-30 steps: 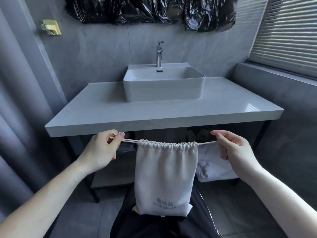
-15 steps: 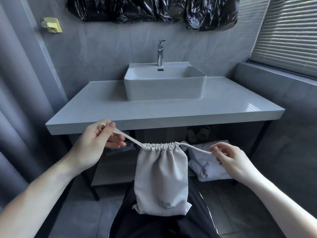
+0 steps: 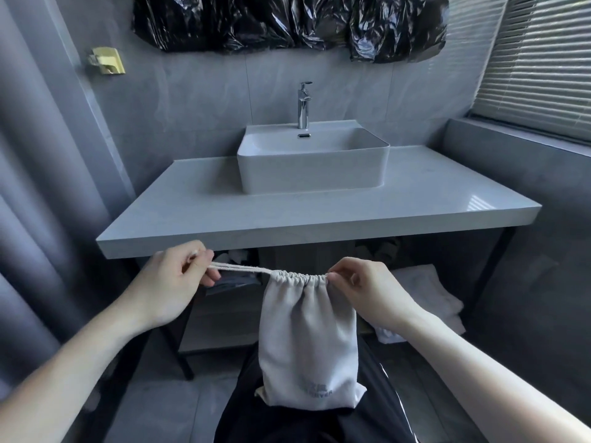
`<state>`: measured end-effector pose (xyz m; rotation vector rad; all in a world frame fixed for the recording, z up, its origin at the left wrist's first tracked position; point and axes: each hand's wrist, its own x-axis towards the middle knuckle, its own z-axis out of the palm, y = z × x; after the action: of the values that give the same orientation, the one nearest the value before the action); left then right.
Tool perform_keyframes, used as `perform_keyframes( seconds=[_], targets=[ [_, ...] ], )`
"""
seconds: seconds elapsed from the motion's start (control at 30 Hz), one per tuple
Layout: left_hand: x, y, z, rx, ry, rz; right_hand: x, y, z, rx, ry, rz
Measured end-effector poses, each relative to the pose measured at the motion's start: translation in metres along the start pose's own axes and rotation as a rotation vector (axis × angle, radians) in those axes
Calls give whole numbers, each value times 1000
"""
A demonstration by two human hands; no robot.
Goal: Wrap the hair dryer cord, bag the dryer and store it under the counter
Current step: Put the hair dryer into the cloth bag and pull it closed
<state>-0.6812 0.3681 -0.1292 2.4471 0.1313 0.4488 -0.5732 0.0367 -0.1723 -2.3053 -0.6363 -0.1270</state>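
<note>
A light grey drawstring bag [image 3: 308,340] with faint lettering near its bottom hangs in front of me, its lower end resting on my dark lap. Its mouth is gathered tight into a narrow ruffle. My left hand [image 3: 174,282] pinches the white drawstring [image 3: 240,268] and holds it stretched out to the left. My right hand [image 3: 364,287] pinches the right end of the gathered mouth. The hair dryer itself is hidden; the bag bulges as if full. The grey counter [image 3: 319,215] stands just beyond my hands.
A white basin [image 3: 315,164] with a chrome tap [image 3: 303,105] sits on the counter. Under it a low shelf [image 3: 220,330] holds white towels [image 3: 428,295] on the right and dark items further back. Black frame legs flank the opening. Blinds cover the window at right.
The bag's mouth has drawn from wide to tightly gathered. My right hand moved in from the right cord to the bag's mouth; my left hand keeps pulling the cord leftward.
</note>
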Motion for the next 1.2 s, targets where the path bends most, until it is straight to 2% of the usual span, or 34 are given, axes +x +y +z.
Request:
perform_keyframes(
  seconds=[0.03,0.1,0.23,0.3,0.4,0.57,0.73,0.87,1.2],
  targets=[
    [-2,-3,0,251,-13,-14,-1,1,1,20,4,-12],
    [-8,1,6,442,-127,-2,-3,2,1,51,9,-39],
    [-3,25,37,186,-330,159,-1,2,2,57,12,-102],
    [4,32,51,199,-390,125,-2,4,1,57,29,-115],
    [16,35,59,106,-377,88,-4,10,-10,50,82,-91],
    [22,41,58,-22,-314,162,-5,19,-24,-73,34,-4],
    [18,32,52,13,-271,177,-7,18,-35,87,23,-20],
    [19,21,41,24,-277,177,-14,27,-46,151,59,38],
    [16,13,41,1,-291,166,-17,38,-47,143,70,78]
  ],
)
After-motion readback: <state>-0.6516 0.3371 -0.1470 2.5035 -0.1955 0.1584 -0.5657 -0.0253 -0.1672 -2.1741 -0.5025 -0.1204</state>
